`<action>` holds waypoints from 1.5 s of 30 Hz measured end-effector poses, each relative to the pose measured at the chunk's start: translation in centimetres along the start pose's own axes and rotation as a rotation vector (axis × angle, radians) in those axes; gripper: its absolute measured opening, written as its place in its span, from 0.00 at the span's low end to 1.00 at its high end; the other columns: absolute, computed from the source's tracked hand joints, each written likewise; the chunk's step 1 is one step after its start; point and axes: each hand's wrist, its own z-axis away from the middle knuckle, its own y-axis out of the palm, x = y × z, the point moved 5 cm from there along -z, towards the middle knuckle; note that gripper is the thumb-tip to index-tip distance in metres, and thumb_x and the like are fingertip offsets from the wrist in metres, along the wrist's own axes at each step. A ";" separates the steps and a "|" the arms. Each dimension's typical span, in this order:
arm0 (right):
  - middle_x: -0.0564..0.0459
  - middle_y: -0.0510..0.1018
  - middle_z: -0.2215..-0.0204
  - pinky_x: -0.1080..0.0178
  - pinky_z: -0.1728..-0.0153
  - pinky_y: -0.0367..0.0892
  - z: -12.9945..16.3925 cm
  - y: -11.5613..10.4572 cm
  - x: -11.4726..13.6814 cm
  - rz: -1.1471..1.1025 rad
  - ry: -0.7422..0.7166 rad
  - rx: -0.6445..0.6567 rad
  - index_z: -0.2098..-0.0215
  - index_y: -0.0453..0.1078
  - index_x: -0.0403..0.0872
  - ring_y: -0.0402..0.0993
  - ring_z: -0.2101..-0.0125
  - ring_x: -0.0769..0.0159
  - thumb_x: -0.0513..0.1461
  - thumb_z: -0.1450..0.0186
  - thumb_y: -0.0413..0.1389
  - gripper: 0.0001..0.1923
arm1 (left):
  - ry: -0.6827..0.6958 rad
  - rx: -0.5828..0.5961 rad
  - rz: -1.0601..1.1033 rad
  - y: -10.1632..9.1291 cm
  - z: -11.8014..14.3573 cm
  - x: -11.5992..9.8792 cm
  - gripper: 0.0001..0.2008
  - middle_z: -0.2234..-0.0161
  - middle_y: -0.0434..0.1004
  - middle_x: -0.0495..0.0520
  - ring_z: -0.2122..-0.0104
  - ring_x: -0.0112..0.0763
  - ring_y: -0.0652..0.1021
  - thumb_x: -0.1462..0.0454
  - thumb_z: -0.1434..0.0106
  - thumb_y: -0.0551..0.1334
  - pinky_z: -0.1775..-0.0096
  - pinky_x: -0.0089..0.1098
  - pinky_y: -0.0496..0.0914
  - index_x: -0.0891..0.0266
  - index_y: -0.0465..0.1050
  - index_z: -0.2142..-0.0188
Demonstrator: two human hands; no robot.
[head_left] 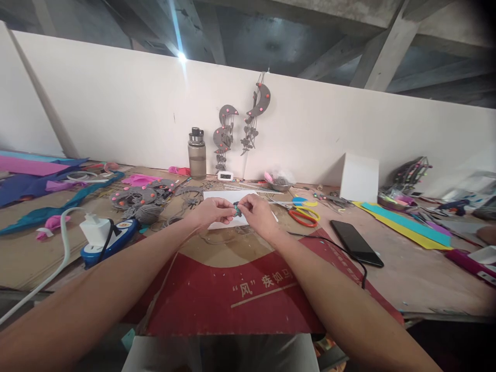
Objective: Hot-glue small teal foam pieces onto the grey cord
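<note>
My left hand (217, 212) and my right hand (256, 211) meet in front of me, fingertips almost touching. Between them both pinch a small dark teal piece (236, 208); its exact kind is too small to make out. Behind and below the hands lies a sheet of white paper (228, 196). Loose grey yarn (222, 237) trails over the cardboard (209, 253) under my wrists. Just right of my right hand are scissors with red and yellow handles (304, 216).
A black phone (355, 243) and its cable lie at right. At left stand a blue power strip (110, 242) with a charger and a grey yarn pile (145, 209). A water bottle (197, 157) stands by the white partition (155, 113), where grey moon hangings (260, 101) hang.
</note>
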 end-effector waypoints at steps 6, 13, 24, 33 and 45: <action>0.57 0.68 0.76 0.67 0.69 0.58 0.2 0.5 0.1 -0.023 0.017 0.025 0.70 0.68 0.46 0.62 0.74 0.72 0.36 0.41 0.54 0.02 | -0.010 0.001 -0.075 -0.1 -0.2 0.1 0.12 0.80 0.71 0.50 0.79 0.23 0.70 0.60 0.53 0.69 0.74 0.28 0.66 0.66 0.73 0.75; 0.58 0.72 0.76 0.68 0.72 0.58 -0.5 -0.1 -1.6 -0.198 0.250 0.217 0.71 0.71 0.45 0.63 0.75 0.73 0.42 0.42 0.55 0.08 | 0.071 -0.237 -0.355 -2.9 -0.1 -1.9 0.09 0.82 0.71 0.49 0.81 0.23 0.69 0.60 0.52 0.66 0.74 0.27 0.64 0.65 0.74 0.75; 0.59 0.63 0.77 0.73 0.83 0.49 -1.6 -4.4 -3.0 -1.067 0.474 0.174 0.70 0.68 0.45 0.53 0.80 0.78 0.46 0.47 0.63 0.15 | 0.054 -0.410 -0.157 -7.5 -0.9 -2.4 0.07 0.81 0.71 0.52 0.81 0.24 0.70 0.64 0.53 0.67 0.77 0.26 0.64 0.65 0.72 0.78; 0.56 0.72 0.79 0.69 0.76 0.54 -0.4 -0.9 -4.2 0.092 0.292 0.360 0.74 0.73 0.44 0.62 0.77 0.74 0.37 0.42 0.54 0.07 | -0.174 -0.076 0.503 -5.6 0.5 -3.3 0.07 0.81 0.65 0.50 0.83 0.20 0.65 0.72 0.48 0.63 0.81 0.22 0.63 0.66 0.66 0.77; 0.57 0.69 0.79 0.74 0.88 0.44 -0.5 -1.3 -4.6 -0.869 0.663 0.252 0.68 0.70 0.42 0.52 0.86 0.80 0.41 0.37 0.53 0.10 | 0.001 -0.454 0.360 -8.8 -0.2 -3.5 0.04 0.82 0.67 0.50 0.83 0.20 0.68 0.72 0.50 0.64 0.82 0.20 0.63 0.68 0.69 0.77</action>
